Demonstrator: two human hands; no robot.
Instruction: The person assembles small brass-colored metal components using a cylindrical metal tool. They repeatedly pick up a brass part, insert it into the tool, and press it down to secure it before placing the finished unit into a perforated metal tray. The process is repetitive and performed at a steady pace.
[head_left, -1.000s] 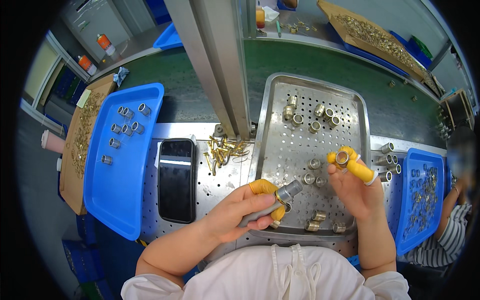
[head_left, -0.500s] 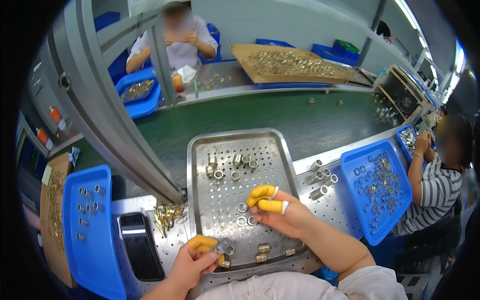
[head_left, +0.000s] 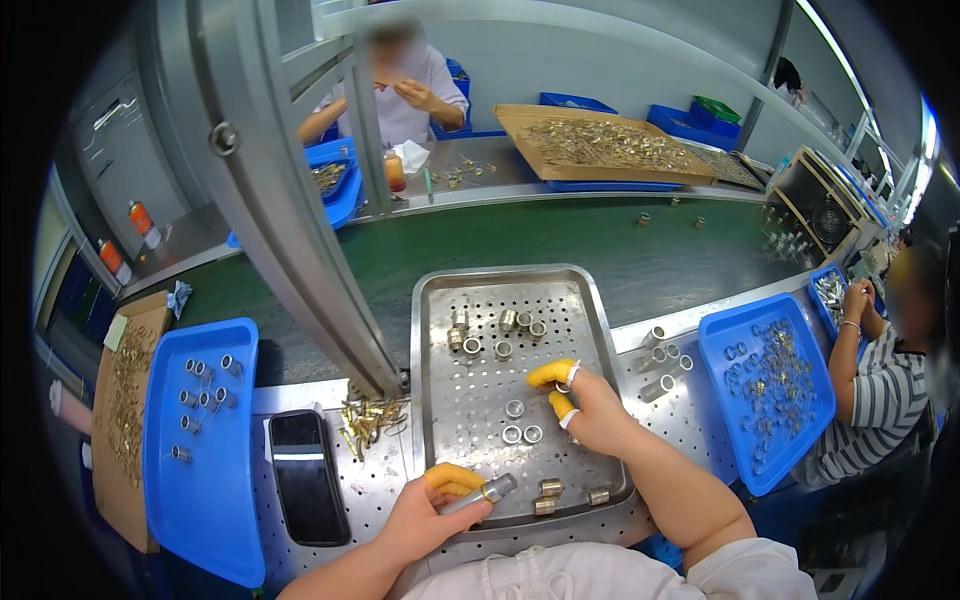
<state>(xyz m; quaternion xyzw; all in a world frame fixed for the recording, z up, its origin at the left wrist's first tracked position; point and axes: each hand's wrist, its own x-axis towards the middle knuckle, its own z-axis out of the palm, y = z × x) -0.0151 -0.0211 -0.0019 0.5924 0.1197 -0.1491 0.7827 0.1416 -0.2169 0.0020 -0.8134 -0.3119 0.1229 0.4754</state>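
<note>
My left hand [head_left: 430,515] is closed on a grey, tube-like metal sleeve [head_left: 498,487] with a gold-coloured band, held tilted over the tray's near left edge. Yellow covers are on fingers of both hands. My right hand [head_left: 590,405] is over the right half of the perforated metal tray [head_left: 470,395], its thumb and forefinger apart with nothing visible between them. Three metal rings [head_left: 514,408] lie on the tray beside it. Several short metal sleeves [head_left: 549,487] lie near the tray's front edge, and more metal collars [head_left: 509,319] stand at the back.
Left are a black phone [head_left: 305,480], small brass parts [head_left: 370,425] and a blue tray [head_left: 200,500] of sleeves. Right are loose sleeves [head_left: 655,387] and another blue tray [head_left: 765,400] of rings. A metal post [head_left: 310,230] rises behind; a green belt [head_left: 500,230] runs beyond. Co-workers sit opposite and right.
My right hand has drawn away from the rings and its fingers have parted. My left hand has turned the sleeve, which points further right. The whole view has shifted slightly.
</note>
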